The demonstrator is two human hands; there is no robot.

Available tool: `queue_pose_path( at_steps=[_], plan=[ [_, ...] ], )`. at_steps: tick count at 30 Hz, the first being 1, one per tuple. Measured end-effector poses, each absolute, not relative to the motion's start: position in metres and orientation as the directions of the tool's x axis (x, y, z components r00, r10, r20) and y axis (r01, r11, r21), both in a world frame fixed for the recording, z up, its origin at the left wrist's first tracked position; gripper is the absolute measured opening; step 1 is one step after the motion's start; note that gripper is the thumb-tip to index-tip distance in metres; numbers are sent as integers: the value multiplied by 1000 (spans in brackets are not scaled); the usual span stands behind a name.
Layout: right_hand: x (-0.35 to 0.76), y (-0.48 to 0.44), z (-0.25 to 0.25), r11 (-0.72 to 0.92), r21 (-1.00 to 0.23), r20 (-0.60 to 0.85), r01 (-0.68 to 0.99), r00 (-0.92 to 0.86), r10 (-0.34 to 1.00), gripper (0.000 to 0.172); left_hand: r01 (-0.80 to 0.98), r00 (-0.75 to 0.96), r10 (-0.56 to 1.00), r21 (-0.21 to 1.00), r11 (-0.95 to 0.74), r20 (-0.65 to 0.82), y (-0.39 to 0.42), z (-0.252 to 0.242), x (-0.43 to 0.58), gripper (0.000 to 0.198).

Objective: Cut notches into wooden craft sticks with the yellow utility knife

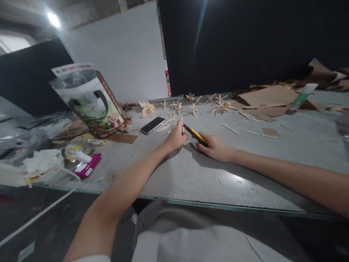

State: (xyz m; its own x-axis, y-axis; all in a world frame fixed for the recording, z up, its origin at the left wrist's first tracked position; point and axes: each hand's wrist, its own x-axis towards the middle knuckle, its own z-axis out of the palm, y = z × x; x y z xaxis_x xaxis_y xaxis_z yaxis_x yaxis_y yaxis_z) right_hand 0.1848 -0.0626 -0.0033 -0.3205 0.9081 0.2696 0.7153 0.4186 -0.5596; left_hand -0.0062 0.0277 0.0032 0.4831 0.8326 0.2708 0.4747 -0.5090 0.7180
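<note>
Left hand [175, 138] pinches a wooden stick [182, 120]; right hand [216, 147] clasps a cutter [197, 135] beside it.

Nothing legible — lettering on the bag [88, 100] seems too blurred.

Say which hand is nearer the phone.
Left. The left hand, holding a wooden stick, is just right of the phone, not touching it; the right hand, holding a yellow-and-black cutter, is farther right.
</note>
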Motion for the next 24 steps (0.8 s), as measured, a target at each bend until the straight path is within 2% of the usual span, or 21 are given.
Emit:
queue_pose_path(
  at_steps=[6, 14, 24],
  plan=[
    [185, -62, -4, 432, -556, 288, 710, -323, 902, 32, 508, 467, 850, 714, -482, 242, 25, 5, -5, 39],
    [185, -60, -6, 430, -557, 285, 710, -323, 902, 26, 545, 457, 833, 642, -539, 312, 30, 2, -3, 42],
    [185, -60, -6, 443, -556, 300, 703, -327, 896, 25, 556, 441, 849, 653, -514, 292, 30, 1, -2, 42]
  ],
)
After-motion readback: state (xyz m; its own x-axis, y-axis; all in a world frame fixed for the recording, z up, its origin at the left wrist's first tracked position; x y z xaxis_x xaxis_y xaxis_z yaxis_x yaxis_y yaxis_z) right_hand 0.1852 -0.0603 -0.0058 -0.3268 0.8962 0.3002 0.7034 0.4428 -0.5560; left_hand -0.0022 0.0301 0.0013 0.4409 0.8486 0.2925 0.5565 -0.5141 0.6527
